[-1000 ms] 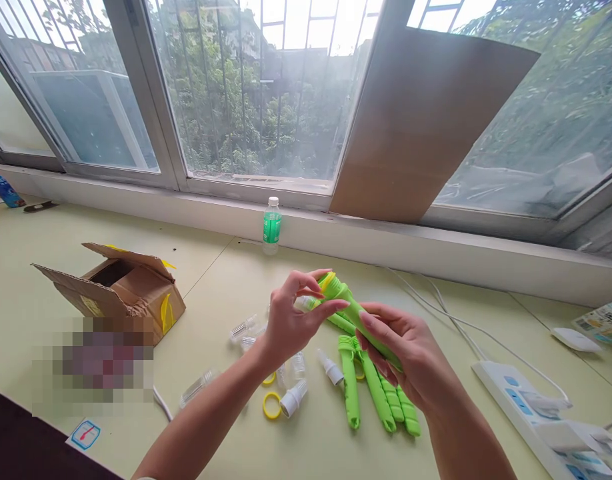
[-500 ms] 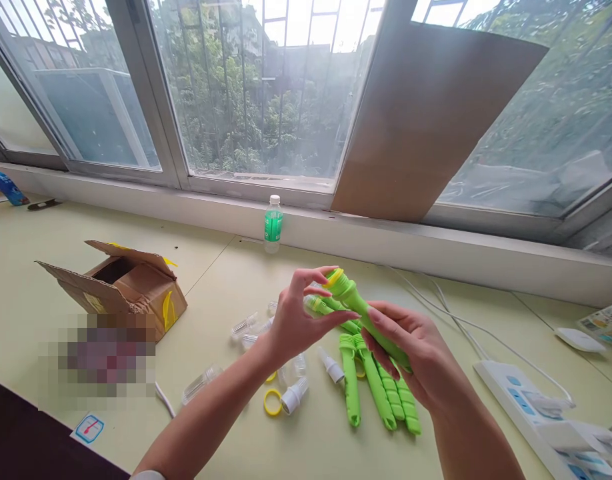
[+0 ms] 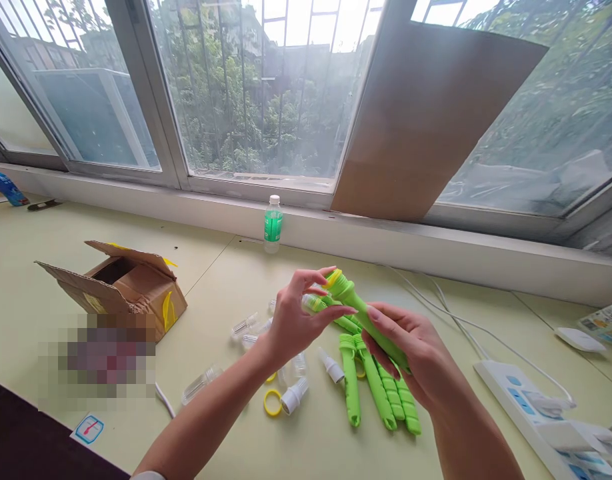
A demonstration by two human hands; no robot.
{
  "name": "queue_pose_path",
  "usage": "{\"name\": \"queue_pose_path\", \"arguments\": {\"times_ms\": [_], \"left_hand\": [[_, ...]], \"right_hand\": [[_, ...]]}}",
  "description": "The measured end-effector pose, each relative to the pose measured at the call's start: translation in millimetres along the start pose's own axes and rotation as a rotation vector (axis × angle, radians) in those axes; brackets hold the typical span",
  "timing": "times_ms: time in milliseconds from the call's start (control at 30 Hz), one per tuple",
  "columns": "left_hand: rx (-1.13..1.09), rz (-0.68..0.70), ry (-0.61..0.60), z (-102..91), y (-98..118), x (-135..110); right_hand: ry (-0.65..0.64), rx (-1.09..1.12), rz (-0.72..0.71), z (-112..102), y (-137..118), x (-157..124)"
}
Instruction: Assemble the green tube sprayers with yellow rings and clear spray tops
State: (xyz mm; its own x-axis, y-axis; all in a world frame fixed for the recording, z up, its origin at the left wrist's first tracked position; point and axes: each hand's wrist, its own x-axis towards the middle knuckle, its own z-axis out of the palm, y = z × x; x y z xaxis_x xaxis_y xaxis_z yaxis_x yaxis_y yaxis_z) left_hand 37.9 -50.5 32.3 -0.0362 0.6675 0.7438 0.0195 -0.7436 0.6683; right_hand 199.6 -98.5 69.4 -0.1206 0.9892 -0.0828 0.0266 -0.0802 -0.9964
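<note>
My right hand [image 3: 411, 357] grips a bright green plastic handle [image 3: 359, 307] by its lower part and holds it tilted above the table. My left hand [image 3: 296, 320] pinches a small yellow ring [image 3: 335, 277] at the handle's upper end with thumb and fingers. Below the hands lie several more green handles [image 3: 376, 390] side by side. Around them are a loose yellow ring [image 3: 272, 403], white capped pieces [image 3: 293, 397] and several small clear tubes [image 3: 243, 327].
An open cardboard box [image 3: 119, 283] sits at the left. A green-labelled bottle [image 3: 273, 225] stands by the window sill. A white power strip [image 3: 536, 413] with cables lies at the right. A cardboard sheet [image 3: 426, 120] leans against the window.
Both hands have shifted slightly right with the green handle. My left fingers have closed in on the yellow ring at its top end.
</note>
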Motion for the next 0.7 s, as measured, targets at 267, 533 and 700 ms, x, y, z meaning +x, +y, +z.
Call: {"name": "queue_pose_path", "arguments": {"times_ms": [267,533,700], "left_hand": [[-0.027,0.015,-0.054,-2.6,-0.3,1.3],[-0.003,0.045,-0.019,-5.3,-0.5,2.4],[0.023,0.072,-0.009,-5.7,-2.7,1.1]], "right_hand": [[-0.011,-0.001,0.021,0.1,-1.7,-1.3],[-0.04,0.037,0.036,1.0,-3.4,-4.3],[-0.052,0.015,0.038,0.2,-4.0,-5.7]]}}
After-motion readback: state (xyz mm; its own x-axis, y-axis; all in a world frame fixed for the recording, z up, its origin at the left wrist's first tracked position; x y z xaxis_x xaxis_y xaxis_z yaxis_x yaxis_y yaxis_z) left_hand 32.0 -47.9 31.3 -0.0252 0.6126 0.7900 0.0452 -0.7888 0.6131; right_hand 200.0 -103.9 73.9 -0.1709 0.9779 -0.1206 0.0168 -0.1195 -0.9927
